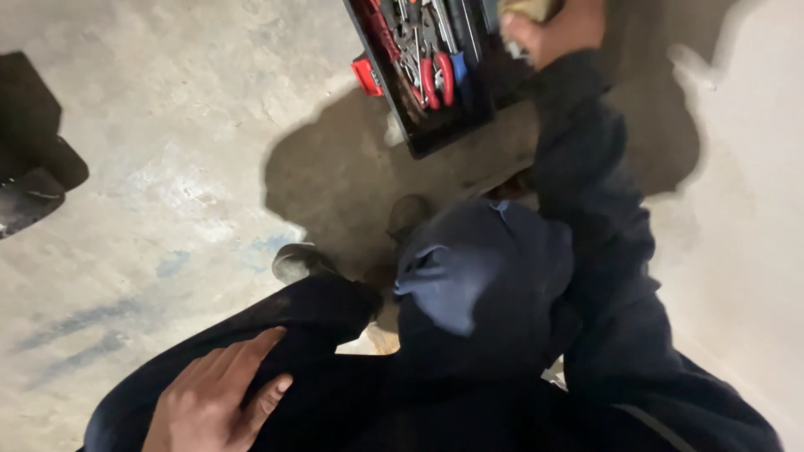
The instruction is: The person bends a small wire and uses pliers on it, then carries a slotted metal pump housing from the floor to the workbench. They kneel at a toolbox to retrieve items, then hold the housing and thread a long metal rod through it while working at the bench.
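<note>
My left hand (213,398) lies flat on my left thigh at the bottom of the head view, fingers spread, holding nothing. My right hand (548,29) reaches up to the top edge, at the right side of a black toolbox (440,134). It seems closed around something pale and blurred; what that is I cannot tell. Inside the toolbox lie red-handled pliers (435,79) among several other tools. My dark blue trousers and sleeve fill the lower middle.
The floor is bare concrete (167,167) with stains. My two dark shoes (301,261) stand below the toolbox. A dark object (33,142) sits at the left edge. A pale wall or panel (745,209) runs along the right.
</note>
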